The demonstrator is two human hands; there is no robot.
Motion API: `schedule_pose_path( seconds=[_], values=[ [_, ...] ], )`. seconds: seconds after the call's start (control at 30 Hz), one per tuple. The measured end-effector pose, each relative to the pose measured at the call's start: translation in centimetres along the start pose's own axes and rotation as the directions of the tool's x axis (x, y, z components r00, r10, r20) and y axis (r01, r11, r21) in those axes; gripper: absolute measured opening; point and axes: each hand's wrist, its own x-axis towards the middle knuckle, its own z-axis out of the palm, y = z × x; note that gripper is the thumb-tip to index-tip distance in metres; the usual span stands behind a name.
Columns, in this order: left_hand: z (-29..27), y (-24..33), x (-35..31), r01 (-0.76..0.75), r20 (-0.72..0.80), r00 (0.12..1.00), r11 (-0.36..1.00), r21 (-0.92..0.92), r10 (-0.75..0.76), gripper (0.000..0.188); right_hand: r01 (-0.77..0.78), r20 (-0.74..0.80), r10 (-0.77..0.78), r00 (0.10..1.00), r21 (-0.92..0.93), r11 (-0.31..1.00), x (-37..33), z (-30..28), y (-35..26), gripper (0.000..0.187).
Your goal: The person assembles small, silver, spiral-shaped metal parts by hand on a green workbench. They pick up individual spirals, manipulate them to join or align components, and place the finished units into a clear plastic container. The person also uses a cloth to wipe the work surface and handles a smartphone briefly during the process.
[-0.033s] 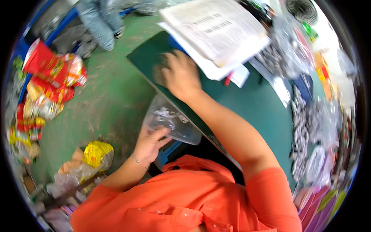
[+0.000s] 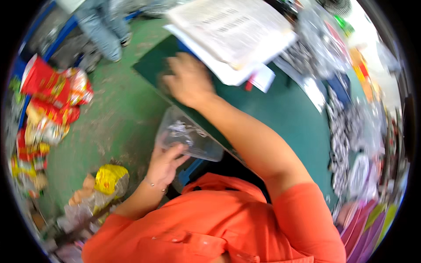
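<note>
Your left hand (image 2: 163,165) grips the clear plastic container (image 2: 201,143) by its near-left side, alongside the worktop's (image 2: 289,120) near edge, its long axis roughly following that edge; small pale pieces (image 2: 180,128) lie inside. Your right hand (image 2: 189,81) is over the worktop by its left corner, fingers bent and blurred; whether they pinch anything, I cannot tell. From it, the container lies toward your body, across the edge.
</note>
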Motion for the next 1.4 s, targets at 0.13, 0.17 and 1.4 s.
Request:
schedule_pose_path(
  seconds=[0.13,0.17,1.4],
  values=[
    [0.5,-0.5,-0.1,0.047,0.007,0.999,0.999,0.022,-0.047,0.071,0.337,0.145,-0.355,0.923,0.135,0.932,-2.4,1.1,-0.9,0.032],
    [0.6,-0.6,-0.4,0.064,0.010,0.998,0.997,0.044,-0.064,0.070,0.336,0.097,-0.348,0.933,0.121,0.934,-4.1,0.5,-1.1,0.031],
    [8.0,-6.6,-1.6,0.397,0.202,0.849,0.842,0.366,-0.488,0.049,-0.678,-0.598,0.380,0.706,-0.414,0.608,-39.9,-30.2,4.4,0.027]
  ],
)
